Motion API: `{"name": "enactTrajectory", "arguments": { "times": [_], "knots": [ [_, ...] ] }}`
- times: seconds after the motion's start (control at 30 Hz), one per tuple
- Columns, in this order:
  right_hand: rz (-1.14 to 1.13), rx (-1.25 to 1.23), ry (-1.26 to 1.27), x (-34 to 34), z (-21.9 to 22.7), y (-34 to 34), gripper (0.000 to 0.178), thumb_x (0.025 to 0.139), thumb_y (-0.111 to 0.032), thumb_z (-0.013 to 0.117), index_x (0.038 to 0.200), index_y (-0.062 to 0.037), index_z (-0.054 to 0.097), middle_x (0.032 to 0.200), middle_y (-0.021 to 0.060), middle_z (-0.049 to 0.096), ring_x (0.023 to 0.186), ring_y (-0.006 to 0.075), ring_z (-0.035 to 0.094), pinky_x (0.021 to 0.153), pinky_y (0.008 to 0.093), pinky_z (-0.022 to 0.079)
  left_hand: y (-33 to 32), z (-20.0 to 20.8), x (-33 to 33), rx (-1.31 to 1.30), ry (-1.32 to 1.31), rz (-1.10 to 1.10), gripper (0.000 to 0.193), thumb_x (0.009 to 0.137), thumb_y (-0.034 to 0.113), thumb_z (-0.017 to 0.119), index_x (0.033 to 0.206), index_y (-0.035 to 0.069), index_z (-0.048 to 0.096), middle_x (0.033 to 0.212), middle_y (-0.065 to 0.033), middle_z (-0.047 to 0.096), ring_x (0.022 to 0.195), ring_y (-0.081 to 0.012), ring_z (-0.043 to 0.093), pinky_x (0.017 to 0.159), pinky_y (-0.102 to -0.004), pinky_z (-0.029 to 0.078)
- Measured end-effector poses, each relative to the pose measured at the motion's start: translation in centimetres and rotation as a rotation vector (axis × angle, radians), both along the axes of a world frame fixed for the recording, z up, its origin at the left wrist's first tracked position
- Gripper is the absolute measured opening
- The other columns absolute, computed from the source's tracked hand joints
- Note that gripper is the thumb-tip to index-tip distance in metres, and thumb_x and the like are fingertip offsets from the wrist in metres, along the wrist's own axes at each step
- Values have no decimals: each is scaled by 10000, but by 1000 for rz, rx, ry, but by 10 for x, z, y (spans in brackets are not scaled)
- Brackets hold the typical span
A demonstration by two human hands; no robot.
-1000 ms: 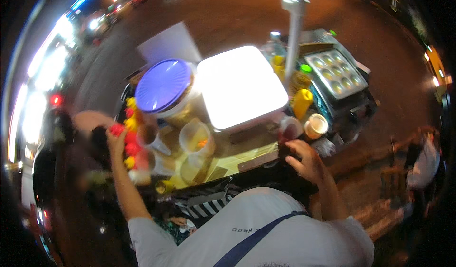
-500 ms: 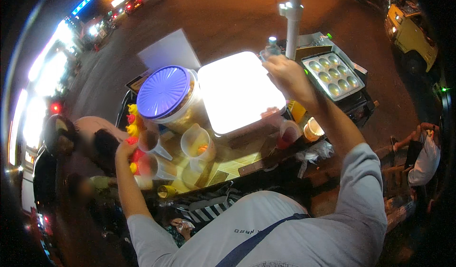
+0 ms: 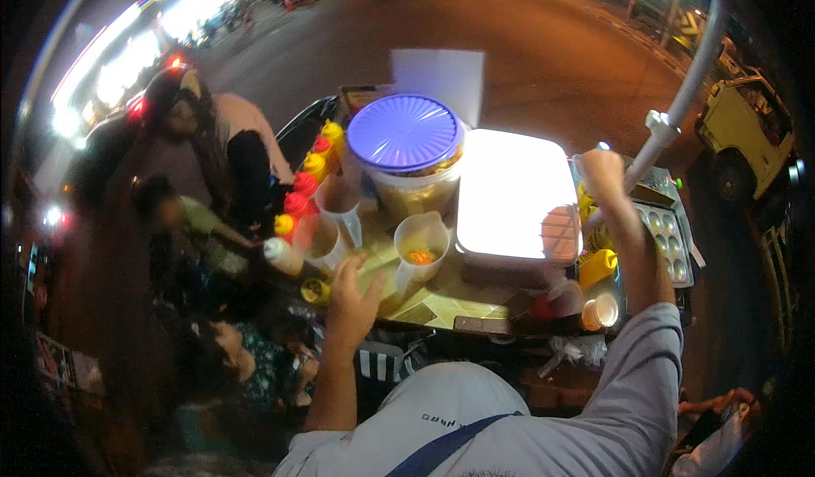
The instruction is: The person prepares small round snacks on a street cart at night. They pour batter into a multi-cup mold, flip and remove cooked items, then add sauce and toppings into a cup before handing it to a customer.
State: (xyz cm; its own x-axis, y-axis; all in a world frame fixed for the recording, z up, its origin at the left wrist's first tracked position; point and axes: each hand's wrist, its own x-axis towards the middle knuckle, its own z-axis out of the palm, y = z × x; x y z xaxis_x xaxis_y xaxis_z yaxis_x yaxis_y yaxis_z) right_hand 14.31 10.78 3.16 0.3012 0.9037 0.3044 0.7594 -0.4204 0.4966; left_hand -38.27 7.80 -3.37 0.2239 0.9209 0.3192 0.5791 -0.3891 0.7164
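My right hand (image 3: 601,174) clenched round bottle (image 3: 602,147), just right of glowing white container (image 3: 514,193). Bottle's pale bluish cap (image 3: 603,146) pokes above fist; body mostly hidden. My left hand (image 3: 352,300) empty, fingers spread, near translucent pitcher (image 3: 407,238).

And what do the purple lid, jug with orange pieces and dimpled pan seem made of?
Purple lid: probably glossy plastic, given its moulded ribs and highlights. Jug: smooth, translucent walls suggest plastic, possibly glass. Pan: likely metal, from its silvery sheen.
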Motion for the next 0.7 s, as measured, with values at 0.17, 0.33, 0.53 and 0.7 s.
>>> {"name": "enactTrajectory", "arguments": {
  "times": [0.17, 0.33, 0.53, 0.7],
  "knots": [
    [160, 273, 125, -80, 128, -67, 152, 907, -133, 644, 841, -6, 696, 841, 193, 703, 827, 351, 727, 758, 449, 573, 4, -57, 18, -384, -319, -17, 578, 996, 386, 668, 1337, -67, 558, 1315, -272, 630, 1240, -355, 620, 1047, -426, 476],
    [604, 303, 685, -164, 149, -114, 97, 935, -119, 664, 955, -28, 688, 902, 136, 706, 823, 323, 700, 752, 418, 559, 28, -87, 36, -497, -341, -188, 399, 1048, 342, 600, 1193, -30, 601, 1083, -121, 687, 982, -176, 631, 860, -318, 500],
    [816, -294, 502, -234, 39, -76, 166, 917, -202, 667, 1009, -70, 707, 901, 123, 676, 854, 315, 696, 776, 423, 576, 21, -118, 46, -408, -535, -151, 286, 1082, 299, 524, 988, 39, 599, 859, -7, 595, 795, -95, 549, 740, -290, 475],
    [727, -345, 438, -264, -48, -55, 163, 842, -155, 683, 946, -36, 721, 876, 141, 710, 777, 317, 734, 659, 421, 591, 8, -120, 34, -60, -331, -178, 368, 1067, 344, 520, 896, 21, 570, 748, -42, 547, 729, -144, 540, 672, -335, 451]
  ]
}}
